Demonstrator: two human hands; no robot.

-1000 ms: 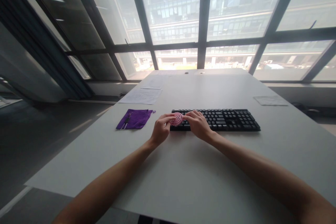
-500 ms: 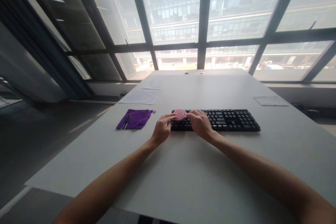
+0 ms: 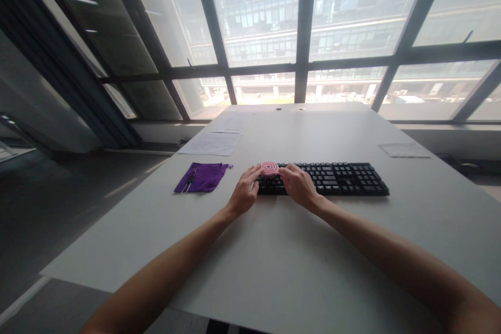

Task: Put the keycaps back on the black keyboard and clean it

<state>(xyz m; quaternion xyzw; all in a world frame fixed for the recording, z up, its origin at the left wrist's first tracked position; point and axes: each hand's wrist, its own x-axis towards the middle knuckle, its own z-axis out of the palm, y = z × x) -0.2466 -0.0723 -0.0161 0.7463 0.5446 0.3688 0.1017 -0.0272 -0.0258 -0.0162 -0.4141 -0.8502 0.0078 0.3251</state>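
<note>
A round pink brush [image 3: 269,169] with ring-shaped ridges on top and bristles below is over the left end of a black keyboard [image 3: 344,179]. My right hand [image 3: 298,183] pinches the brush at its right side. At the brush's left side, my left hand [image 3: 245,190] touches the edge with its fingertips, the fingers stretched out beside the keyboard's left end. Whether the bristles touch the keys cannot be made out.
Left of my hands, a purple cloth pouch [image 3: 209,176] lies on the white table [image 3: 274,255] with a small dark tool with metal prongs [image 3: 190,179] on it. Paper sheets [image 3: 211,143] lie behind it; another sheet [image 3: 404,150] is at the right. Windows rise beyond.
My left hand's fingers have straightened and loosened around the brush's left edge. The brush and my right hand have barely moved.
</note>
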